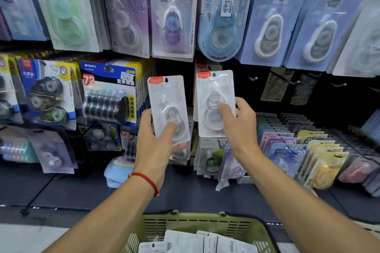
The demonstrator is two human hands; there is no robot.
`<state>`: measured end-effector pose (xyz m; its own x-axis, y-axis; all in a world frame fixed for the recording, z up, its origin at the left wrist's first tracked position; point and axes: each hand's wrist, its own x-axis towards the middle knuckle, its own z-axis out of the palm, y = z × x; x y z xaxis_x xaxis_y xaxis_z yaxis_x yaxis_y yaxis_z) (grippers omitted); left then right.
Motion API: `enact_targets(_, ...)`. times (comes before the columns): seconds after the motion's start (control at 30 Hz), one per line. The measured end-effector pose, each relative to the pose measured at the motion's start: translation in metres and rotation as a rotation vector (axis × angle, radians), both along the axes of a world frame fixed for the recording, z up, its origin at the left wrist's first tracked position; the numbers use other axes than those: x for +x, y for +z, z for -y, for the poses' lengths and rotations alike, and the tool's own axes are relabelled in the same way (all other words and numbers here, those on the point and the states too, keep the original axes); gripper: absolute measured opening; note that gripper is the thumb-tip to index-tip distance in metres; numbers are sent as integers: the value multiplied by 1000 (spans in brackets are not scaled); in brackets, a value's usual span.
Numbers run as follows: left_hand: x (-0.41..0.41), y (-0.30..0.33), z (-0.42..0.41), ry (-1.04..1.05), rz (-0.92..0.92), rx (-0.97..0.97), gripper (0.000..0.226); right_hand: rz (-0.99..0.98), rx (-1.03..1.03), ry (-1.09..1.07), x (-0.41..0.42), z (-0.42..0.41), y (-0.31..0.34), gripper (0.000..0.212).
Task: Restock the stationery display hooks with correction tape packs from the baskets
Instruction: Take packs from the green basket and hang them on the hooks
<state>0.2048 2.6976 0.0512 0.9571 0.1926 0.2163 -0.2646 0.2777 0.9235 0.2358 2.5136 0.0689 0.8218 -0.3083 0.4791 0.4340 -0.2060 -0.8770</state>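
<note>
Green slotted plastic basket [205,230] sits closest, at the bottom edge btwn the person's forearms, w/ several white-backed correction tape packs [185,241] lying in it, so plenty of stock is left to hang. Left hand [156,139], red string bracelet on the wrist, grips a clear-and-white blister pack w/ a red corner label [167,107], thumb pressed on the front, fingers curled behind; pack is upright, its hang hole free, not on any hook. Right hand [238,121] pinches a matching clear-and-white pack [214,100] the same way, thumb on the blister, held slightly higher; a red tab shows just behind its top, so it may be going onto or already at a hook w/ like packs, can't tell which. Bare metal hooks [296,82] stick out of the dark panel to the right, well apart from both packs, still unfilled. Upper row of blue and purple packs [275,18] looks full. Judging by that: early-to-mid job, two packs in hand, more in the basket, a few hooks waiting.
</note>
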Motion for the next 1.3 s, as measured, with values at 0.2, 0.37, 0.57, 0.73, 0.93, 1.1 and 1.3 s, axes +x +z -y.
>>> enact_targets(0.2, 2, -3, -1, -4, 37, 139, 32, -186, -162, -117, 5, 1, -4, 35)
enact_targets(0.37, 1, -2, 6, -134, 3, 97, 39, -107, -347, -31, 0, 2, -3, 33)
enact_targets(0.57, -3, -4, 14, -282, -6, 139, 53, -183, -197, 329, -4, -5, -7, 40)
enact_targets(0.73, -7, -2, 13, -282, -39, 173, 73, -94, 4, 112, -3, -4, -3, 28)
enact_targets(0.93, -11, 4, 12, -322, -20, 198, 61, -60, -5, -132, -6, -7, 1, 30)
enact_targets(1.1, -14, 6, -5, 91, 187, 673, 50, -188, -213, -123, 4, 3, -2, 24)
enact_targets(1.3, -2, 3, -56, 512, 196, 1252, 69, -22, -710, -372, 15, 9, -19, 47)
